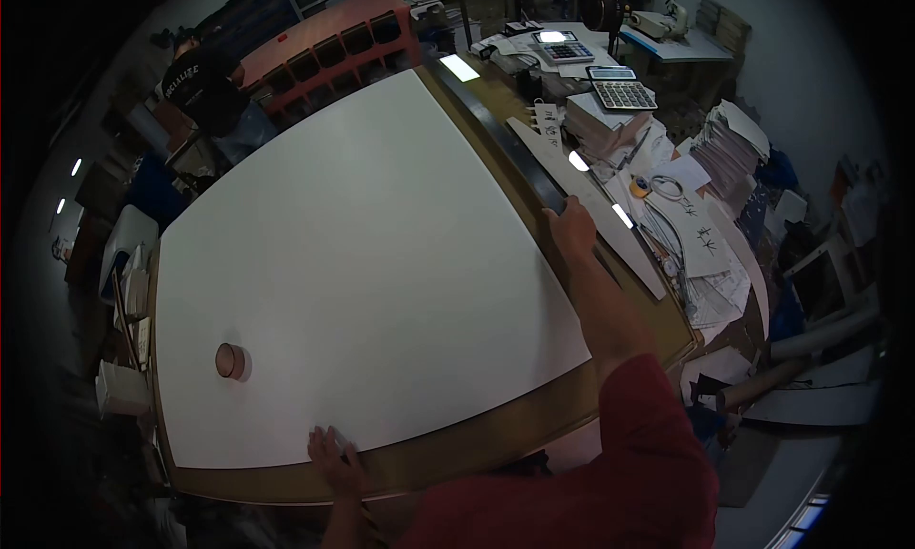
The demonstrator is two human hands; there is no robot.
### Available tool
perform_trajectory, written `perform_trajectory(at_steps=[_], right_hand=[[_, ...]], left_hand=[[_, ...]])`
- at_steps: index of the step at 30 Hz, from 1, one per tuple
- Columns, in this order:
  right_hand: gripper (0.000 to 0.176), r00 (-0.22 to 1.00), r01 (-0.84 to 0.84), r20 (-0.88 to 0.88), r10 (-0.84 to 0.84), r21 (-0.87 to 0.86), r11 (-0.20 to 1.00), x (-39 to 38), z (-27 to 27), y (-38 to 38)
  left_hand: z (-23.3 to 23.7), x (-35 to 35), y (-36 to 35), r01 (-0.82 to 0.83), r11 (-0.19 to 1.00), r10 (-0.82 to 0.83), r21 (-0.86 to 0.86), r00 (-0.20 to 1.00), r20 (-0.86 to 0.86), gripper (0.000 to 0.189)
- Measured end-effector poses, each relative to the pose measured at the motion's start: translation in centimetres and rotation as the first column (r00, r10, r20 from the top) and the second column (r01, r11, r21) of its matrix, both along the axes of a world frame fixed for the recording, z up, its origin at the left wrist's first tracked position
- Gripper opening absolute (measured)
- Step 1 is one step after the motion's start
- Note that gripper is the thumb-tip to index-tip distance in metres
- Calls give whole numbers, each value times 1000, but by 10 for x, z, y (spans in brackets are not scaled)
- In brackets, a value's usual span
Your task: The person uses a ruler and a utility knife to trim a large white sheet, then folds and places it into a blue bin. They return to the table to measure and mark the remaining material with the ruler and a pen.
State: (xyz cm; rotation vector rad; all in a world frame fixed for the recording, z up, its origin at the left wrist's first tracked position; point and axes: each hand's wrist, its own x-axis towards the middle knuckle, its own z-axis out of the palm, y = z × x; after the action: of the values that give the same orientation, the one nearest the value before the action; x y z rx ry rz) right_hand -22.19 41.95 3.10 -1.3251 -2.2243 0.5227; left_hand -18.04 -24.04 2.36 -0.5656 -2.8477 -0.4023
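Note:
A large white sheet (pixel 372 244) lies across the brown worktable. My left hand (pixel 334 461) rests at its near edge, fingers slightly apart on the surface; a small greyish patch shows beside the thumb, too small to make out. On the right, my right hand (pixel 573 230) is closed on a long dark metal straightedge (pixel 515 149) running along the table's right side. Beside that lies a long pale tapered strip (pixel 581 201). A small round brownish container (pixel 230 360) sits on the sheet's left part.
Right of the sheet are two calculators (pixel 622 92), paper stacks (pixel 729 144), a yellow tape roll (pixel 640 186) and loose handwritten papers (pixel 701 239). Another person (pixel 205 91) in a dark shirt stands at the far left, near a reddish rack (pixel 324 53). The brown table edge (pixel 496 420) borders the sheet.

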Motion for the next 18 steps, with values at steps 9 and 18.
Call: perform_trajectory(at_steps=[9,18], right_hand=[[42,997,-36,76,13,316,948,-37,-20,14],[37,938,-258,-127,322,364,895,-16,-9,-56]], left_hand=[[-2,-4,-2,31,999,-30,-28,999,9,54],[0,0,-1,9,999,-8,-51,1000,18,55]])
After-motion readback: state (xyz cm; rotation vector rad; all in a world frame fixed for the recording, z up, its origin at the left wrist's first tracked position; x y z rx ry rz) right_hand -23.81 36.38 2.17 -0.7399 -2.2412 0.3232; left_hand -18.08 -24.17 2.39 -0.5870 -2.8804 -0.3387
